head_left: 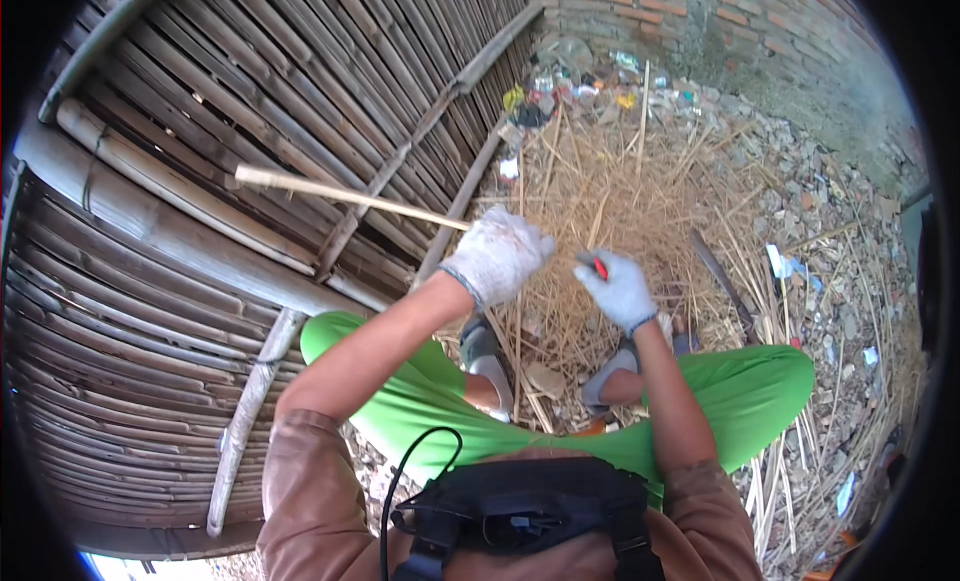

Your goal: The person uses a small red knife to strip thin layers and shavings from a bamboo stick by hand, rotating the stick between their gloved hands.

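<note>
My left hand [498,254], in a white knit glove, is closed around one end of a pale split bamboo strip [350,196]. The strip reaches out to the left in front of the bamboo wall. My right hand [622,289], also gloved, is closed on a small tool with a red handle [600,268]. A short grey part, perhaps a blade, juts from that tool toward my left hand. The two hands are a little apart above my feet, and the tool does not touch the strip.
A bamboo slat wall [290,91] with thick poles closes off the left. Straw-like bamboo shavings [610,201] cover the ground ahead. A long dark flat piece [722,273] lies right of my hands. Litter [560,91] lies before the brick wall [780,41]; rubble [850,301] spreads right.
</note>
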### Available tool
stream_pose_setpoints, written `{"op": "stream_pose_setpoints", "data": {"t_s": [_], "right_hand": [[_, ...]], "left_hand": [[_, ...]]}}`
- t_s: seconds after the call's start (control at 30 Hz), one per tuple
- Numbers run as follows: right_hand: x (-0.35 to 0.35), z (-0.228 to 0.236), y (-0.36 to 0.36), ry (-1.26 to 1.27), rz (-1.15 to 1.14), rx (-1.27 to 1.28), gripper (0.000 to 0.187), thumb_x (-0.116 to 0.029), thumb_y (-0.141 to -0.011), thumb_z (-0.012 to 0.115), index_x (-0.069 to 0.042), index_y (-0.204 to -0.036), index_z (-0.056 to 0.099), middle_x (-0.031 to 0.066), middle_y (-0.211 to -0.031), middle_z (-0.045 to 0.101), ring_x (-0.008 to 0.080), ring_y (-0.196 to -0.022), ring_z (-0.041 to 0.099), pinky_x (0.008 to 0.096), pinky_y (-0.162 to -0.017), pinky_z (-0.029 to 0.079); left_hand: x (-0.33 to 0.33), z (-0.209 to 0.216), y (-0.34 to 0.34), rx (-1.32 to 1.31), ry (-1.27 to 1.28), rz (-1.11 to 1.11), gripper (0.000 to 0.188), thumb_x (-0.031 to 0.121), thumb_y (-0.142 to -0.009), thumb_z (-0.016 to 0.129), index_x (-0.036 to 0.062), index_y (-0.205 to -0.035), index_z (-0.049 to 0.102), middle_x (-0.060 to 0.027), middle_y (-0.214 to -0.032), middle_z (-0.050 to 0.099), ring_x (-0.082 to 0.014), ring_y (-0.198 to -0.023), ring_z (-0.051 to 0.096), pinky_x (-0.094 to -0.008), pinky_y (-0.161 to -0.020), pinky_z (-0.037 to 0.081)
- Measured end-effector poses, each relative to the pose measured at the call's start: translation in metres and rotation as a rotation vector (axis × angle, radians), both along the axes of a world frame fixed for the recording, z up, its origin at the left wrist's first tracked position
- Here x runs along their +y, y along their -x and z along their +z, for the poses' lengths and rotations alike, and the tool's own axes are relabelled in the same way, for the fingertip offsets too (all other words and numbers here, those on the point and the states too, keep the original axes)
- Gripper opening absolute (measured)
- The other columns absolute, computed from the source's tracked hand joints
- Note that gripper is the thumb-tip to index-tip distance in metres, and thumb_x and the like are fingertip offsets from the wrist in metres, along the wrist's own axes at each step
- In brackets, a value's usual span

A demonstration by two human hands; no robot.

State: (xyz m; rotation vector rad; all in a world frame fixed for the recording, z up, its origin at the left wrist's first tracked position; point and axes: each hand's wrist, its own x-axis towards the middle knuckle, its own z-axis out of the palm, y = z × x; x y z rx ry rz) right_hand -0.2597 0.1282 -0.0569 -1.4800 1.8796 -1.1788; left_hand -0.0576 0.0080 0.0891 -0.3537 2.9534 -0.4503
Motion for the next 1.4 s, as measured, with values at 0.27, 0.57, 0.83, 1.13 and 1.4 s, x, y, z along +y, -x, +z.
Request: {"op": "stream_pose_setpoints", "data": {"t_s": [0.27,0.57,0.83,1.13,1.4], "right_hand": [[0.001,0.013,-0.048,-0.145,-0.067,-0.648,0.045,-0.042,-0.102,0.074,0.000,-0.118,0.077,0.0076,-0.092,0.077,0.0162,-0.075,0.069,0.0342,-0.070,0.056],[0.005,0.027,-0.083,-0.162,0.017,-0.789,0.046,-0.044,-0.103,0.073,0.000,-0.115,0.078,0.0033,-0.084,0.072,0.0111,-0.062,0.059,0.0315,-0.055,0.050],[-0.005,-0.003,-0.047,-0.055,-0.158,-0.775,0.039,-0.039,-0.106,0.071,-0.005,-0.124,0.076,0.0061,-0.098,0.081,0.0107,-0.064,0.064,0.0301,-0.054,0.052],[-0.007,0.035,-0.015,0.042,-0.178,-0.875,0.042,-0.042,-0.104,0.074,-0.005,-0.125,0.075,0.0067,-0.095,0.080,0.0095,-0.051,0.056,0.0283,-0.045,0.046],[0.000,0.060,0.006,0.160,-0.120,-0.869,0.051,-0.041,-0.103,0.077,-0.002,-0.135,0.068,0.0054,-0.090,0.077,0.0078,-0.051,0.054,0.0276,-0.045,0.045]], "left_hand": [[0.004,-0.025,-0.001,1.073,-0.164,-0.001,0.046,0.005,-0.086,0.074,0.0007,-0.131,0.063,-0.0138,-0.113,0.068,-0.0348,-0.109,0.065,-0.0485,-0.103,0.052],[0.001,-0.060,0.004,1.075,-1.118,0.473,0.046,0.030,-0.110,0.065,-0.0011,-0.143,0.059,-0.0083,-0.103,0.071,-0.0167,-0.094,0.067,-0.0356,-0.090,0.057],[-0.029,0.010,-0.016,1.145,-1.345,0.535,0.033,0.014,-0.111,0.059,-0.0046,-0.138,0.061,-0.0026,-0.094,0.066,-0.0094,-0.079,0.063,-0.0273,-0.073,0.058],[0.000,0.019,-0.026,1.025,-1.725,0.564,0.034,0.013,-0.108,0.061,-0.0015,-0.139,0.060,-0.0030,-0.095,0.066,-0.0105,-0.069,0.057,-0.0280,-0.062,0.049],[0.027,-0.023,0.021,0.757,-1.709,0.456,0.038,0.016,-0.110,0.061,-0.0010,-0.144,0.060,-0.0017,-0.095,0.069,-0.0085,-0.071,0.062,-0.0266,-0.065,0.054]]}}
